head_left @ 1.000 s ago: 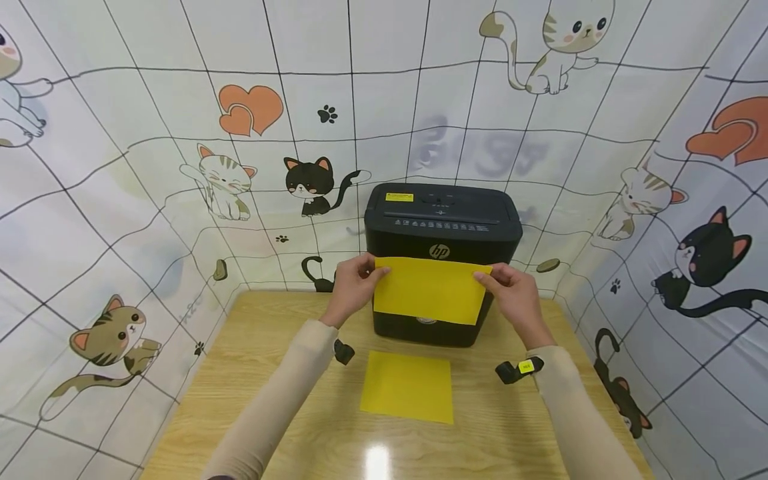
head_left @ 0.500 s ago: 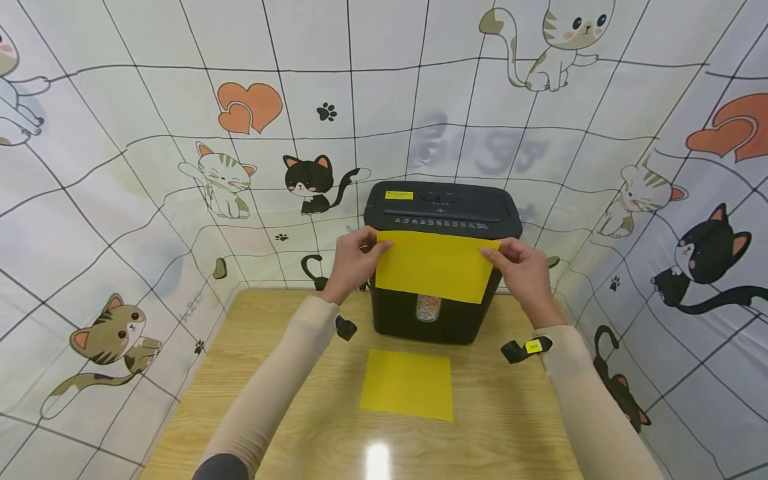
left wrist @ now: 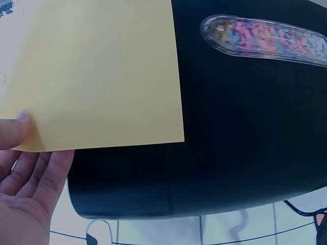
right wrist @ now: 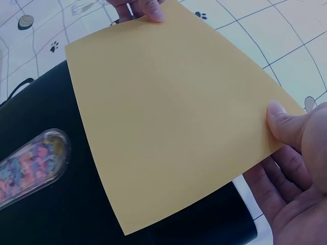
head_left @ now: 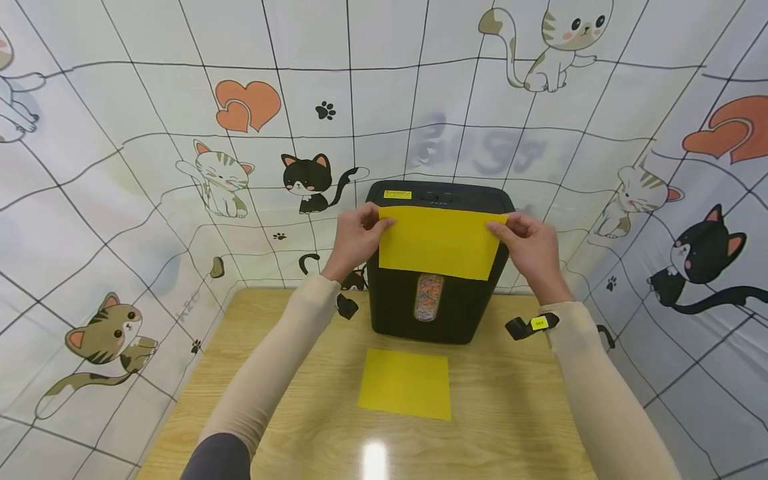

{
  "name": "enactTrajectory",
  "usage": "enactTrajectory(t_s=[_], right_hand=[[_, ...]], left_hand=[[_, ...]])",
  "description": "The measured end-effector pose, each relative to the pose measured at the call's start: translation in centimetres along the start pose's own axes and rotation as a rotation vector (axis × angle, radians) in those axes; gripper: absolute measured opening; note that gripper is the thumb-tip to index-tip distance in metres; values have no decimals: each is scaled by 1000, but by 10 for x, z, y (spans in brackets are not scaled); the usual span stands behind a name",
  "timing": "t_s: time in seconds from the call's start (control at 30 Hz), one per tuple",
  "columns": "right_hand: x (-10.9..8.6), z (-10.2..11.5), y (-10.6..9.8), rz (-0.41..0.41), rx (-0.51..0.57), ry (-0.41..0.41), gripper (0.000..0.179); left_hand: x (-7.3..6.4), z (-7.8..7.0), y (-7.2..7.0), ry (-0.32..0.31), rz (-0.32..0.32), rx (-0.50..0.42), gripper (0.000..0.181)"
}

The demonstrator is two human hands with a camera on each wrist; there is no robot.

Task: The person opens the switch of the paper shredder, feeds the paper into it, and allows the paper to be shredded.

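Note:
A yellow sheet of paper hangs in front of the upper part of a black paper shredder. My left hand pinches its upper left corner between thumb and fingers. At the upper right corner my right hand pinches it the same way. The sheet hides the shredder's front label and most of its top panel, including the slot area. In the left wrist view the thumb lies on the face of the paper. Both hands show around the paper in the right wrist view.
A second yellow sheet lies flat on the wooden table before the shredder. Coloured paper scraps show through the shredder's window. Cloth walls printed with cats enclose the table at the back and sides.
Both hands have raised the yellow sheet from the shredder's middle to its top edge. The window in the shredder's front has come into sight below the paper. The sheet on the table stays put.

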State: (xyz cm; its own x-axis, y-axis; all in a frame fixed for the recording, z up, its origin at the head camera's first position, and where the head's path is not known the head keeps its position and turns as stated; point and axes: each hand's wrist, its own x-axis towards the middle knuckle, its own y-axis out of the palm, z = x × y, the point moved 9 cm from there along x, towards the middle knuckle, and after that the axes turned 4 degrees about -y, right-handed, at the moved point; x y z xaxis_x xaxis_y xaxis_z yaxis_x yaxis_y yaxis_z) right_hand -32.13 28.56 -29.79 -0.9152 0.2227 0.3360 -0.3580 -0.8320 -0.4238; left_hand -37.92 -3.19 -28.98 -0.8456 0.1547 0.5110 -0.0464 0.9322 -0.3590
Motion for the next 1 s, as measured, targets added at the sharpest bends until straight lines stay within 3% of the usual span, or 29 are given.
enactTrajectory(t_s=[0.23, 0.53, 1.0], right_hand=[[14, 16, -7, -10, 5, -30, 47], [31, 40, -18, -36, 8, -86, 40], [53, 57, -33, -45, 74, -67, 34]], left_hand=[[16, -13, -5, -11, 0, -7, 13], [39, -34, -14, 66, -19, 56, 15], [69, -55, -17, 35, -11, 53, 13]])
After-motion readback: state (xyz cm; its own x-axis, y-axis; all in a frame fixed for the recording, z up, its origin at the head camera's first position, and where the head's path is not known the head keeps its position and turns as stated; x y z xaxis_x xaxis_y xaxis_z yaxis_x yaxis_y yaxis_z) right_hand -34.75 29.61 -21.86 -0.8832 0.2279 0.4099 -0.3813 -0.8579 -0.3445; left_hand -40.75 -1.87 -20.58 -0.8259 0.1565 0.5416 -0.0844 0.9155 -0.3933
